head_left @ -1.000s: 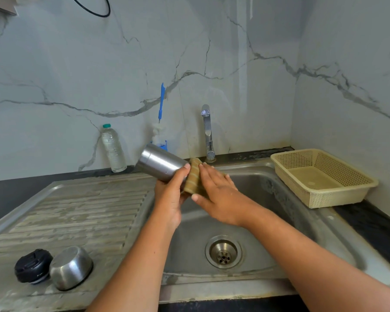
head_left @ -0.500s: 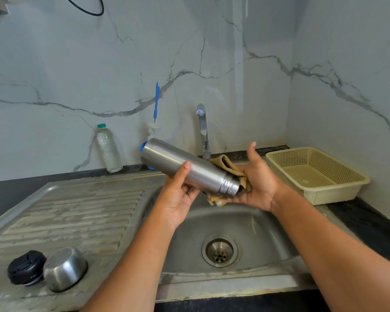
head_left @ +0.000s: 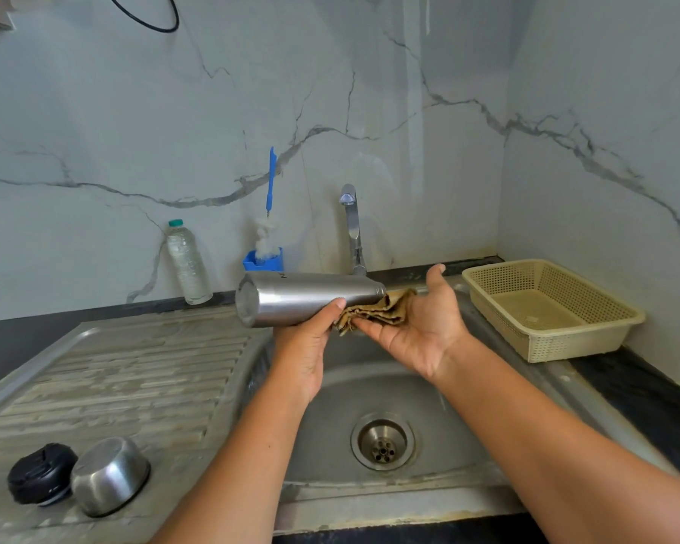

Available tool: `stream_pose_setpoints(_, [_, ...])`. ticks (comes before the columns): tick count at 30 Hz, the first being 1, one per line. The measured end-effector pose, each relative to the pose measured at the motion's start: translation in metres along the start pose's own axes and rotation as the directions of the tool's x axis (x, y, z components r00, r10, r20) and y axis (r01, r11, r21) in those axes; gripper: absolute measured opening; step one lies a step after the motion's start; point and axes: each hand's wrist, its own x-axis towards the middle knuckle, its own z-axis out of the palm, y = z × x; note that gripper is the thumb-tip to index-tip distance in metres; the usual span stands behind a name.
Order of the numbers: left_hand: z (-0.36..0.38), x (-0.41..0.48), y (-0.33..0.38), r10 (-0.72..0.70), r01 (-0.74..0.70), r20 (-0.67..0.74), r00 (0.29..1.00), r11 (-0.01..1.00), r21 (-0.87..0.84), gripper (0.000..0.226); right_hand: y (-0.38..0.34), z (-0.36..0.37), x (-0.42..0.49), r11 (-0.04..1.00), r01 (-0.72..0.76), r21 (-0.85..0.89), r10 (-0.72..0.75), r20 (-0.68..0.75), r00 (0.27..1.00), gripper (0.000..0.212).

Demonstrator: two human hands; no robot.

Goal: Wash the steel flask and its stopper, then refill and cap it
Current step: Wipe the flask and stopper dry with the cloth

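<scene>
**Flask position.** The steel flask is held on its side over the left part of the sink basin, base toward the left and the viewer, neck toward the right. It touches no surface. Holding it horizontal exposes the whole barrel for wiping, and run-off should fall into the basin.

**Left grip.** The left hand supports the flask from below. Its grip is closed round the lower barrel, thumb on the near side. The other fingers are hidden behind the flask.

**Right grip.** The right hand is palm up, fingers extended, thumb raised clear. This grip is open and clamps nothing. A brown cloth lies crumpled across the fingers, against the neck end of the flask. The mouth is hidden behind the cloth. Judged step: scrubbing the outside, at the neck.

**Stopper.** The black stopper sits on the drainboard at the near left, touching a steel cup set mouth down. Both are well apart from the hands. They appear parked there for a later wash.

**Clearances.**
- The tap stands just behind the flask neck. No water stream is visible.
- Below the hands the basin is open down to the drain.
- The basket sits at the right rim of the sink, near the right hand. A wide swing to that side could strike it.
- A plastic bottle and a brush stand against the back wall. Keep the flask base clear of them when turning it.
- The drainboard between flask and stopper offers room for setting down.
</scene>
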Motion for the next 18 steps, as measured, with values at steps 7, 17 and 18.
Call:
stream_pose_setpoints(7, [0.002,-0.004,-0.001,0.052,-0.061,0.050,0.997,0.975,0.212,0.050,0.016,0.014,-0.007,0.902,0.116,-0.416,-0.063,0.139,0.988,0.109])
stream_pose_setpoints(17, [0.003,-0.010,0.007,-0.008,-0.004,0.047,0.999,0.973,0.232,0.041,0.020,0.008,-0.003,0.386,0.139,-0.912,-0.157,0.083,0.984,0.101])
stream_pose_setpoints(18, [0.002,-0.010,0.007,-0.024,0.009,0.062,0.998,0.972,0.233,0.040,0.016,0.006,-0.002,0.321,0.146,-0.936,-0.172,0.094,0.981,0.095])
